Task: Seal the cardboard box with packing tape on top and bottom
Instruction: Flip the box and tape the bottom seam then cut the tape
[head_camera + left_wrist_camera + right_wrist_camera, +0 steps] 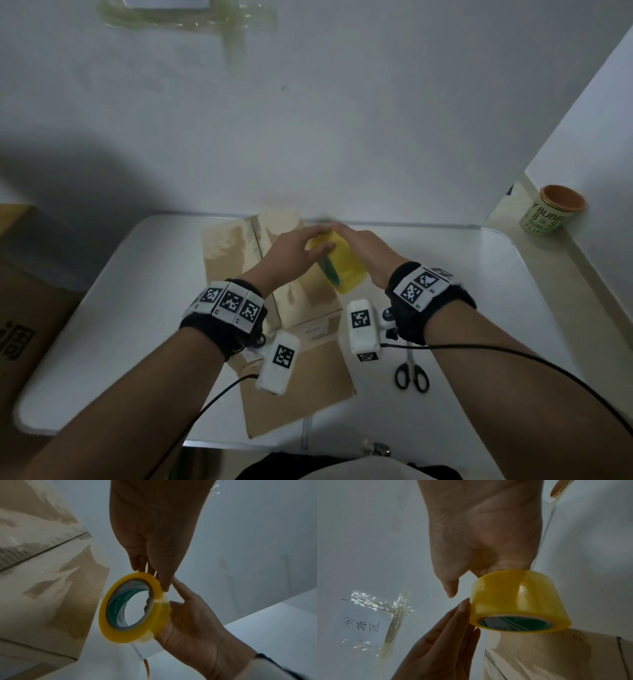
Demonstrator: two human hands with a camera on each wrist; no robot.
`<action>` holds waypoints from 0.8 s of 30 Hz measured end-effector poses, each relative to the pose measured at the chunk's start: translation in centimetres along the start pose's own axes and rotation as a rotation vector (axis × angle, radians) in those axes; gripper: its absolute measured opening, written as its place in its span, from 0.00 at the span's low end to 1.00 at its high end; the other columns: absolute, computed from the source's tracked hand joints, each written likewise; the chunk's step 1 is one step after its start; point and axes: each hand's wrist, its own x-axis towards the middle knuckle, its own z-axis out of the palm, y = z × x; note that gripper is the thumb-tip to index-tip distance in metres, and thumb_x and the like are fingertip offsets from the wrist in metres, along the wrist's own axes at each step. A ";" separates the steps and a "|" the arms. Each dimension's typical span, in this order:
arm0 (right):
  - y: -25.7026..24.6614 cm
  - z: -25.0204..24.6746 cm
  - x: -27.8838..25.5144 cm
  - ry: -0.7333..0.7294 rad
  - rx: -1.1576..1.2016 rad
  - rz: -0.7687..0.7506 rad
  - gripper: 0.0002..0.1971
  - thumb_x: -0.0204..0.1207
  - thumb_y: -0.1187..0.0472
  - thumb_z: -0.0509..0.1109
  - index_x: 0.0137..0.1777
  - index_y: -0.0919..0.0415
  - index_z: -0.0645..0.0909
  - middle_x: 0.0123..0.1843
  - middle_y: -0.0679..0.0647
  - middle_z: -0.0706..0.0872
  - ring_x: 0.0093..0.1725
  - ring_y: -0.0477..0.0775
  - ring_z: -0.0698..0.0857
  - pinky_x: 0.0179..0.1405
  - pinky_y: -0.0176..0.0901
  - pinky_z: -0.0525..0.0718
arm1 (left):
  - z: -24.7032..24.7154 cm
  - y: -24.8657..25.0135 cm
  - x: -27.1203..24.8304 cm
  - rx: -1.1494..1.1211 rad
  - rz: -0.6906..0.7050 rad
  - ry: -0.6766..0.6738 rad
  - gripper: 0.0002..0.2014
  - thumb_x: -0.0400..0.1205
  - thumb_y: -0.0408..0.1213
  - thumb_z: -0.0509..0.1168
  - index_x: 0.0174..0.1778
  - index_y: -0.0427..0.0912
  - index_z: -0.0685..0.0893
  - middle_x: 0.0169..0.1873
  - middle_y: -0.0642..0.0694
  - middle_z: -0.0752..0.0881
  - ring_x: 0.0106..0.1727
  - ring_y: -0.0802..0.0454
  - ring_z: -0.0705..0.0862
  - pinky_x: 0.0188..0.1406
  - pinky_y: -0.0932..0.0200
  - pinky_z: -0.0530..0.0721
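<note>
white table [479, 274] under a white wall carries the flat cardboard box [301, 377], tape roll [342, 270] just above its far half, core axis slanting near-far, right hand [373, 250] gripping it, left hand [294, 250] fingertips straight on its left rim.

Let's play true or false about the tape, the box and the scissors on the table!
1. The right hand holds the yellow tape roll. True.
2. The scissors are in the left hand. False: they lie on the white table, and the left hand's fingers touch the roll.
3. The cardboard box sits on the table under the hands. True.
4. The cup stands on top of the box. False: it stands on a ledge to the right of the table.
5. The tape roll lies flat on the table. False: it is held up above the box.
</note>
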 end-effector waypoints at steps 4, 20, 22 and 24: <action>0.1 -0.8 0.3 -0.021 -0.014 0.005 0.28 0.78 0.42 0.65 0.70 0.62 0.78 0.65 0.58 0.83 0.60 0.59 0.81 0.56 0.48 0.77 | 0.1 0.1 -0.5 -0.096 -0.010 -0.033 0.21 0.84 0.47 0.64 0.74 0.53 0.78 0.70 0.52 0.80 0.70 0.53 0.78 0.68 0.61 0.74; 0.7 0.3 -0.1 -0.298 0.263 -0.007 0.07 0.71 0.64 0.58 0.32 0.56 0.68 0.36 0.56 0.71 0.37 0.54 0.72 0.36 0.46 0.69 | -0.5 -3.0 -0.3 0.288 0.101 -0.057 0.29 0.84 0.34 0.60 0.82 0.51 0.63 0.60 0.37 0.85 0.57 0.40 0.84 0.47 0.59 0.74; 0.4 0.7 -0.2 -0.305 0.285 -0.017 0.03 0.67 0.61 0.61 0.38 0.58 0.70 0.43 0.59 0.71 0.44 0.58 0.72 0.41 0.49 0.70 | -0.8 -3.3 -0.4 0.301 0.081 -0.022 0.27 0.85 0.35 0.59 0.81 0.51 0.64 0.53 0.37 0.87 0.51 0.40 0.85 0.44 0.58 0.76; 0.1 1.0 -0.1 -0.293 0.288 -0.020 0.09 0.63 0.58 0.63 0.42 0.59 0.71 0.48 0.59 0.72 0.49 0.59 0.72 0.47 0.54 0.70 | -1.1 -3.5 -0.6 0.289 0.073 0.005 0.26 0.85 0.36 0.60 0.80 0.51 0.65 0.50 0.37 0.88 0.48 0.40 0.86 0.44 0.53 0.81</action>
